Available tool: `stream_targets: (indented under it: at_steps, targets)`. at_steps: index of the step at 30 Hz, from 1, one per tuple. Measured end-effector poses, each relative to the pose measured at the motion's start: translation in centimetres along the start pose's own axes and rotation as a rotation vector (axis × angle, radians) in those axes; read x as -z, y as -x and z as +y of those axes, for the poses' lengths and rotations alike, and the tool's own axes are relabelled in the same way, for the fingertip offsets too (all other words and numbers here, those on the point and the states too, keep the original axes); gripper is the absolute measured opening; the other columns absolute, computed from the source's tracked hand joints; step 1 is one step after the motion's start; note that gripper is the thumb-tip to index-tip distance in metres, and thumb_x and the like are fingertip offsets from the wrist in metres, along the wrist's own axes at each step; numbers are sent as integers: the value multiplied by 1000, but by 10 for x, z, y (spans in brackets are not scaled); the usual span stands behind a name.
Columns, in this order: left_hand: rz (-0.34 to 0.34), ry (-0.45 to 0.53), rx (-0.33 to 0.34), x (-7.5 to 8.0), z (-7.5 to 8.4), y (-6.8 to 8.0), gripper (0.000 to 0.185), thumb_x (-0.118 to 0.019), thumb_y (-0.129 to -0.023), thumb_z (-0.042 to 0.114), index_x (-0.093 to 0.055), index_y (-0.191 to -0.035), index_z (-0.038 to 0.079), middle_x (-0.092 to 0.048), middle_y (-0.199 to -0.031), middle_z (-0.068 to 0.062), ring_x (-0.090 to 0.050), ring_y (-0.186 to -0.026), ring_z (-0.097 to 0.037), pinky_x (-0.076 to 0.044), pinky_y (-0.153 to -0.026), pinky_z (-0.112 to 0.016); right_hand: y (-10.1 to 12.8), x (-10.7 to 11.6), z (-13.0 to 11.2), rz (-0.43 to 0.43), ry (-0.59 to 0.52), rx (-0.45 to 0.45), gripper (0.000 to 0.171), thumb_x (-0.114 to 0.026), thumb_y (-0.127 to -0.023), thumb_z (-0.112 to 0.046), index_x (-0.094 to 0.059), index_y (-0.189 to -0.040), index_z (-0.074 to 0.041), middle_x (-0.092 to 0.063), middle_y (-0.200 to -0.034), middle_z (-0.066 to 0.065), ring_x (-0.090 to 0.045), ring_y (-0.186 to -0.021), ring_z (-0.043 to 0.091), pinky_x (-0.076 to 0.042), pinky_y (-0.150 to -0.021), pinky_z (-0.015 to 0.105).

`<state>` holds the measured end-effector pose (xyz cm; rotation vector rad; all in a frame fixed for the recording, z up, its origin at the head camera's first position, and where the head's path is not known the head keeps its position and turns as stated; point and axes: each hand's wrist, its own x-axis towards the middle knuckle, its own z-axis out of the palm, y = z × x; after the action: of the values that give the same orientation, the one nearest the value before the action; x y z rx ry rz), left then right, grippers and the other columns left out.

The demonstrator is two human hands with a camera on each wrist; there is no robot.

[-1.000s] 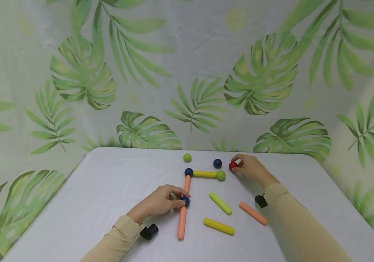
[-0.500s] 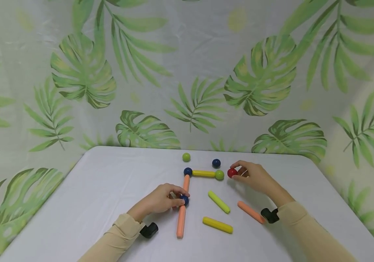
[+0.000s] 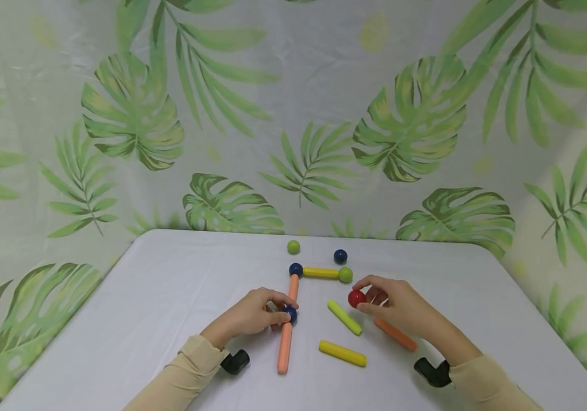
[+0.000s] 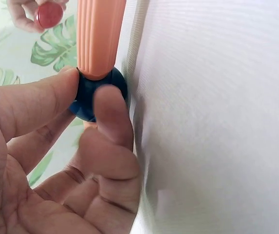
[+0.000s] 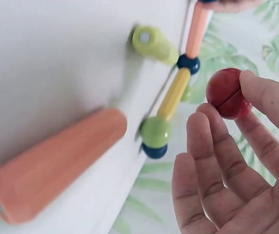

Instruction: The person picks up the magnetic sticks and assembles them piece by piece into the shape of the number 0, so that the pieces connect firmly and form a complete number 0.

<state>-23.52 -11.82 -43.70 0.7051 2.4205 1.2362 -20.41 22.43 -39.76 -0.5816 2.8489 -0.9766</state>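
Between its thumb and fingers the left hand (image 3: 254,312) pinches a dark blue ball (image 4: 85,97). Orange rods join that ball on both sides: a near rod (image 3: 284,349) and a far rod (image 3: 293,288). The far rod runs to another blue ball (image 3: 296,270), from which a yellow rod (image 3: 321,273) leads right to a green ball (image 3: 345,274). Held up over the table, a red ball (image 5: 225,92) with a dark seam is pinched by the fingertips of the right hand (image 3: 396,302). It touches no rod.
On the white table (image 3: 196,257) lie a loose lime rod (image 3: 344,318), a yellow rod (image 3: 342,353) and an orange rod (image 3: 396,334), partly behind the right hand. At the back sit a green ball (image 3: 293,246) and a blue ball (image 3: 340,256). A leaf-patterned cloth (image 3: 304,114) hangs behind.
The right hand has brought the red ball from the back right toward the front and slightly left, near the lime rod. The left hand stays in place on its blue ball.
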Motion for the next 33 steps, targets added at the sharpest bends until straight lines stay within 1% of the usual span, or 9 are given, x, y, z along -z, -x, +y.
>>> stream_targets:
  at_steps: [6, 9, 12, 15, 18, 24, 29, 33]
  targets:
    - [13, 7, 5, 0, 1, 0, 24, -74, -101, 11, -79, -125, 13, -68, -97, -3, -62, -65, -12, -42, -55, -22, 13, -13, -16, -59, -5, 52, 30, -81, -98, -30, -71, -125, -22, -70, -93, -10, -63, -84, 6, -55, -75, 23]
    - [13, 9, 16, 0, 1, -1, 24, -73, -102, 12, -79, -125, 14, -68, -98, -3, -61, -64, -12, -42, -55, -22, 18, -22, -25, -109, -25, 62, 32, -82, -97, -32, -71, -124, -21, -69, -92, -12, -61, -83, 2, -55, -76, 22]
    - [13, 12, 22, 0, 0, -2, 24, -73, -102, 12, -79, -125, 14, -69, -99, -4, -61, -64, -13, -42, -56, -22, 24, -31, -34, -157, -34, 95, 32, -82, -96, -34, -71, -123, -19, -70, -90, -14, -59, -81, -1, -55, -74, 21]
    - [22, 18, 19, 0, -1, -2, 24, -74, -102, 12, -79, -124, 13, -69, -101, -4, -61, -64, -14, -43, -57, -23, 28, -42, -42, -190, -4, 151, 30, -82, -96, -33, -71, -121, -19, -70, -89, -16, -58, -79, -5, -53, -71, 21]
    - [28, 19, 9, 0, -1, -3, 23, -73, -102, 11, -79, -124, 13, -69, -102, -5, -62, -64, -14, -44, -57, -24, 32, -51, -49, -221, 20, 164, 28, -83, -96, -32, -72, -119, -21, -70, -88, -19, -57, -78, -6, -53, -71, 20]
    - [23, 18, -5, 0, -1, -3, 24, -73, -102, 11, -78, -125, 11, -70, -102, -6, -62, -65, -14, -46, -58, -24, 43, -69, -61, -297, -19, 115, 25, -84, -95, -29, -72, -117, -25, -67, -86, -21, -57, -76, -5, -53, -72, 20]
    - [22, 12, -8, 0, 0, -2, 24, -73, -102, 11, -78, -125, 11, -70, -102, -6, -60, -63, -14, -44, -57, -24, 44, -80, -64, -356, -51, 48, 25, -84, -95, -30, -71, -116, -26, -67, -85, -20, -59, -76, -3, -55, -74, 19]
    - [20, 10, -8, 0, 0, -2, 24, -73, -102, 11, -78, -125, 11, -70, -102, -5, -60, -62, -13, -43, -57, -23, 43, -87, -63, -367, -38, 68, 28, -84, -95, -35, -70, -117, -25, -65, -86, -19, -59, -75, -2, -54, -72, 19]
